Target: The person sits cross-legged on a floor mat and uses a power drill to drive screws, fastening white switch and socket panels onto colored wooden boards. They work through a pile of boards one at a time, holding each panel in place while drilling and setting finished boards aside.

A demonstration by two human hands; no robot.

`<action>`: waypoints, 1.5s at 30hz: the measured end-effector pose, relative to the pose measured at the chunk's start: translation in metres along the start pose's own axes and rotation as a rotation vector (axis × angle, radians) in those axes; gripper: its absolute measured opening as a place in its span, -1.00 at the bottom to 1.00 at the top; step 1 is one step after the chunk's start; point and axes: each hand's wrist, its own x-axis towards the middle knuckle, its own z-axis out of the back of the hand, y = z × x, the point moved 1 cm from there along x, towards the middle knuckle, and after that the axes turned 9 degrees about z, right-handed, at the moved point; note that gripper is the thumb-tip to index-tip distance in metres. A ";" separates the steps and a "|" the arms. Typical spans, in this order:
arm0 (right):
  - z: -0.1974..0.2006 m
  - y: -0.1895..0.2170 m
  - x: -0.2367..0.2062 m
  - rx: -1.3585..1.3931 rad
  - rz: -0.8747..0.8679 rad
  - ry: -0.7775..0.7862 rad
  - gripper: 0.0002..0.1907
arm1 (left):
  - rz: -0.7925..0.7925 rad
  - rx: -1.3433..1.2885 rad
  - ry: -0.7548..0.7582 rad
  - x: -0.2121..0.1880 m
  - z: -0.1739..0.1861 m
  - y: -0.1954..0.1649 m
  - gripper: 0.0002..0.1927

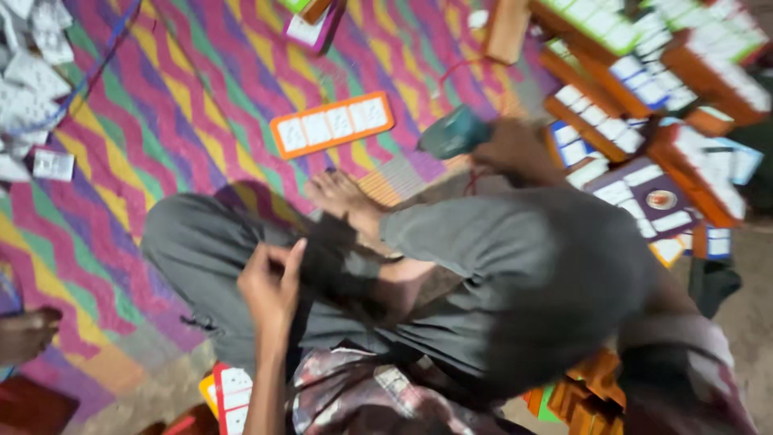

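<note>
Switches [36, 89], white and loose, are lying heaped at the far left on the zigzag mat [161, 105], with another person's hand [24, 334] showing at the near left edge. Just right of that, the left hand [274, 282] is pinching the grey trouser cloth [201, 242] at the knee, its grip closed on the fabric. A bare foot [346, 201] is resting on the mat beyond it. Farther off, an orange frame [332, 124] with four white switch plates is lying flat on the mat, apart from both hands. To the right, the right hand [515, 149] is reaching far out, blurred, its grip closed around a teal power tool [455, 133]. Orange and purple switch boards [644, 89] are lying stacked at the far right, near the tool. Near the body, more orange pieces [592, 387] are lying on the floor
</note>
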 end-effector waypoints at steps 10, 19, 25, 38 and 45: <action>0.025 0.026 -0.009 -0.069 0.045 0.393 -0.56 | -0.259 -0.009 -0.195 -0.122 0.084 -0.031 -0.89; 0.038 -0.004 0.042 -0.281 0.127 0.699 -0.60 | -0.017 -0.427 -0.177 -0.169 0.126 -0.011 -0.89; 0.038 -0.024 0.066 -0.330 0.185 0.655 -0.44 | -0.117 -0.110 -0.167 -0.155 0.097 -0.037 -0.76; 0.022 -0.012 0.069 -0.305 0.131 0.218 -0.58 | -0.394 0.387 -0.130 -0.059 0.047 -0.053 -0.76; 0.010 0.012 0.050 -0.185 0.090 0.044 -0.54 | -0.583 0.515 0.308 0.126 -0.100 -0.017 -0.25</action>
